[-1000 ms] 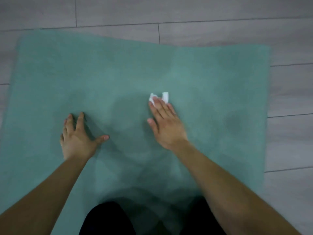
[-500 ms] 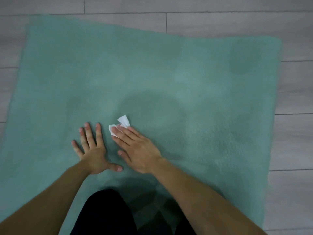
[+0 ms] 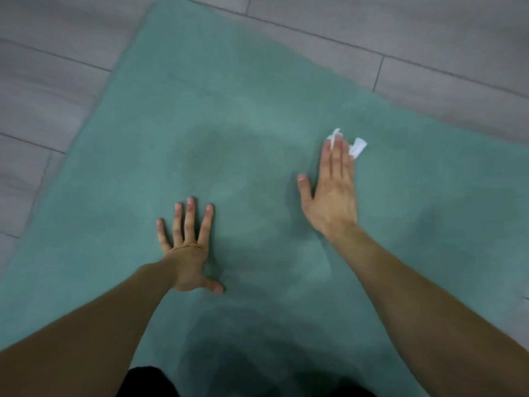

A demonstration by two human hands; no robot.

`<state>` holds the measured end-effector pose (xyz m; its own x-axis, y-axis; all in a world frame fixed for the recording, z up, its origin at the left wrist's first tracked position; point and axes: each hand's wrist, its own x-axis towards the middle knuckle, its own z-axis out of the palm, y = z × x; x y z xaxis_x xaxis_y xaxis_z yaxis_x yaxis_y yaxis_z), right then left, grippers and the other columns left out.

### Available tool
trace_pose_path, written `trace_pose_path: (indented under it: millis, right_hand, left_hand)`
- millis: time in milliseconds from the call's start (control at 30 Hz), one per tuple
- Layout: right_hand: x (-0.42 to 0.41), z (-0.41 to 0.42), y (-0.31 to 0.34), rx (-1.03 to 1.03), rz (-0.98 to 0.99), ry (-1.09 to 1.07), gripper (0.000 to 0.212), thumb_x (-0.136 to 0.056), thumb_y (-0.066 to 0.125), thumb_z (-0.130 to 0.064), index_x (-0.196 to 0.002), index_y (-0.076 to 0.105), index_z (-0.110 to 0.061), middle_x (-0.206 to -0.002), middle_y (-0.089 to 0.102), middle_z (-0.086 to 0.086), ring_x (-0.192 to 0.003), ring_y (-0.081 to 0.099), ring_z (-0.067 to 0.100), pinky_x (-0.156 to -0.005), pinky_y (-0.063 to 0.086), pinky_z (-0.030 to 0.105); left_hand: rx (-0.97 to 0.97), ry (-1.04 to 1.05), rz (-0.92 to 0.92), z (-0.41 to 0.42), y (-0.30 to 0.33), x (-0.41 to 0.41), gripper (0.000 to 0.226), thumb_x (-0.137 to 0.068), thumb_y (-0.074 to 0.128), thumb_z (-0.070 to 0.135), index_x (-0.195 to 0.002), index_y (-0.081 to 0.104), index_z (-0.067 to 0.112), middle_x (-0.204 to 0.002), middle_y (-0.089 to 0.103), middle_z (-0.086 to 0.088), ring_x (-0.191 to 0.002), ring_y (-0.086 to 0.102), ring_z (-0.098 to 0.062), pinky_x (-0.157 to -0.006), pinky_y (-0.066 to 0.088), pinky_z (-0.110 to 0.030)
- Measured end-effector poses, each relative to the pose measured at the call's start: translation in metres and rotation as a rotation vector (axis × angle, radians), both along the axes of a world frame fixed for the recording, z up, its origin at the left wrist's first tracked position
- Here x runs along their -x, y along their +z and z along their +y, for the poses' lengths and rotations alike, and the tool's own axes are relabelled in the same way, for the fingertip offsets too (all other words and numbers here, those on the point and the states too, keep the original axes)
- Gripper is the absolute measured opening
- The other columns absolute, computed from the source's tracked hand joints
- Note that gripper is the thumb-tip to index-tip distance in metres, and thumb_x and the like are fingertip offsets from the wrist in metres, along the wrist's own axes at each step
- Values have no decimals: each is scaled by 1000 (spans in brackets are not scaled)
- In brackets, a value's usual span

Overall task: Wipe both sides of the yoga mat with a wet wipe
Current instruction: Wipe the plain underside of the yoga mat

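Teal yoga mat (image 3: pixel 257 116) lies flat on the floor (image 3: pixel 51 81), filling most of the view, far edge running diagonally from upper left down toward the right, near part running out of the bottom of the frame. Mat face looks soft and matte, with darker blotchy patches in the middle and lower part; picture is blurry, so finer texture cannot be made out. White wet wipe (image 3: pixel 357 147) sits on the mat right of centre, crumpled, mostly hidden under the right hand (image 3: pixel 333 196); only two small white bits poke out past the fingertips. Right hand is palm down on the wipe, fingers (image 3: pixel 339 159) straight and close together pressing it flat onto the mat, thumb spread off to the left, forearm coming in from lower right. Left hand (image 3: pixel 187 247) is well apart from the wipe, lower and left of centre, palm down on bare mat, fingers straight and fanned wide, thumb sticking out to the right near the wrist, holding nothing, forearm coming in from lower left. Floor around the mat is grey wood-look planks with thin dark seams, showing at the left and along the top right. Dark clothing (image 3: pixel 148 382) of the person shows at the bottom edge, between the two forearms.
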<state>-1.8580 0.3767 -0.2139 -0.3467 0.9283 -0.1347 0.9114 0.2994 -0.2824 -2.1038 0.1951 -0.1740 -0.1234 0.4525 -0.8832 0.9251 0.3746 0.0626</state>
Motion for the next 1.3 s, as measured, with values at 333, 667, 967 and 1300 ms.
trace_pose_path:
  millis: [333,667,967,1300]
  right_hand:
    - [42,-18,-7,-116,-26,584,68,-110,38,-42,-168,18,-12,-176,10,4,-163,3,20,-131,13,45]
    - [89,-34,-28,-82,41,106,75,-106,25,-49,-166,19,-4,-175,12,13,-162,10,30,-131,8,48]
    - [183,-317,-21,22,156,758,77,-105,46,-46,-167,19,-8,-177,5,6,-163,-2,20,-131,13,46]
    - [184,-363,-15,-48,21,802,86,-103,46,-54,-168,9,-13,-177,-4,2,-163,-8,19,-131,13,44]
  left_hand:
    - [-113,21,0,-4,-7,0,180,-41,88,81,-142,-53,34,-143,-66,-6,-135,-57,-33,-117,-15,-73]
    - [-690,-140,91,-81,-2,42,139,-68,73,84,-168,5,15,-175,7,-7,-161,9,-26,-130,15,-47]
    - [-306,-377,386,-247,30,158,155,-59,83,77,-161,-26,35,-171,-11,-17,-159,10,-37,-117,38,-52]
    - [-376,-146,278,-267,18,166,161,-54,100,51,-161,-19,43,-171,-11,-20,-159,5,-45,-110,47,-52]
